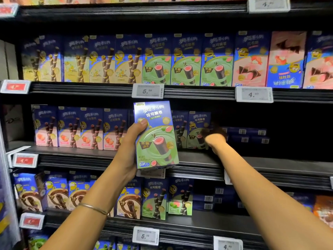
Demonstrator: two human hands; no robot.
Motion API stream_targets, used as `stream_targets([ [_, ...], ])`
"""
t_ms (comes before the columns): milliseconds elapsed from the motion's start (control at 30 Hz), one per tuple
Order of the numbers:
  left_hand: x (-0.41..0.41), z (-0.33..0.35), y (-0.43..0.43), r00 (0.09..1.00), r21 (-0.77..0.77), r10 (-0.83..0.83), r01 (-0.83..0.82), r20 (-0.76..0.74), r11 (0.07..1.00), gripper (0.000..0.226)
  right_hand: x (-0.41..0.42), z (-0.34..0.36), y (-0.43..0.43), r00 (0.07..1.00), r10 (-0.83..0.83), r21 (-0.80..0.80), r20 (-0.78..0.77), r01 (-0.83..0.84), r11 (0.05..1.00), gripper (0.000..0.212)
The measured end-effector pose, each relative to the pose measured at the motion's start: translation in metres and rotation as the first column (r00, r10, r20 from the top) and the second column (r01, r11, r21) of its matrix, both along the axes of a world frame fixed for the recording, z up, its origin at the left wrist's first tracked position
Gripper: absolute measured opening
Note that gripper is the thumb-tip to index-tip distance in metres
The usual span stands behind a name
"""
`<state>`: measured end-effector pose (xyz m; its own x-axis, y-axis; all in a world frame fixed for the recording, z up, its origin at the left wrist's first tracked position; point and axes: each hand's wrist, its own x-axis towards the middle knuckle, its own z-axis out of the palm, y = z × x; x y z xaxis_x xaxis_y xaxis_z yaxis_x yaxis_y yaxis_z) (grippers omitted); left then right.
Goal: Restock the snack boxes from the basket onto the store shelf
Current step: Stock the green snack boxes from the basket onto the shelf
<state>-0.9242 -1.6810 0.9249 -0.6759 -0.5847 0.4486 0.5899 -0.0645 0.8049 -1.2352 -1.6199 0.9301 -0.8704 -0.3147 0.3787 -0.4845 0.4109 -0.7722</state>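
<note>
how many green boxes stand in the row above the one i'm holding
3 green boxes, side by side mid-row, right of the yellow boxes. More may hide behind.

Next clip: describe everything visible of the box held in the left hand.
The snack box looks like printed cardboard: blue top with white Chinese lettering, green lower face picturing a dark wafer roll with pink filling. Closed, upright, slightly tilted, it is in front of the middle shelf. The left hand grips its left edge, thumb on the front.
</note>
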Motion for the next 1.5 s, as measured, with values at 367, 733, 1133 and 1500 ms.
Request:
stream_targets([
  [367, -0.003, -0.003, 0.000, 1.000, 0.007, -0.005, 0.005, 0.014, 1.000, 0.026, 0.021, 0.000, 0.006, 0.978, 0.102, -0.183, 0.184, -0.068, 0.981, 0.028],
  [733, 0.003, -0.013, 0.009, 0.999, -0.019, 0.035, -0.035, 0.004, 0.999, 0.062, 0.196, 0.012, 0.065, 0.693, 0.719, -0.420, -0.045, -0.667, 0.616, 0.038],
  [1133, 0.018, -0.020, 0.008, 0.966, -0.042, 0.177, -0.172, 0.191, 0.984, 0.085, 0.222, -0.006, 0.050, 0.781, 0.623, -0.485, -0.048, -0.563, 0.669, 0.021],
  [1500, 0.044, -0.024, -0.016, 0.909, 0.044, 0.391, -0.400, 0.142, 0.915, 0.053, 0.171, -0.006, 0.049, 0.754, 0.644, -0.678, 0.130, -0.406, 0.612, 0.025],
])
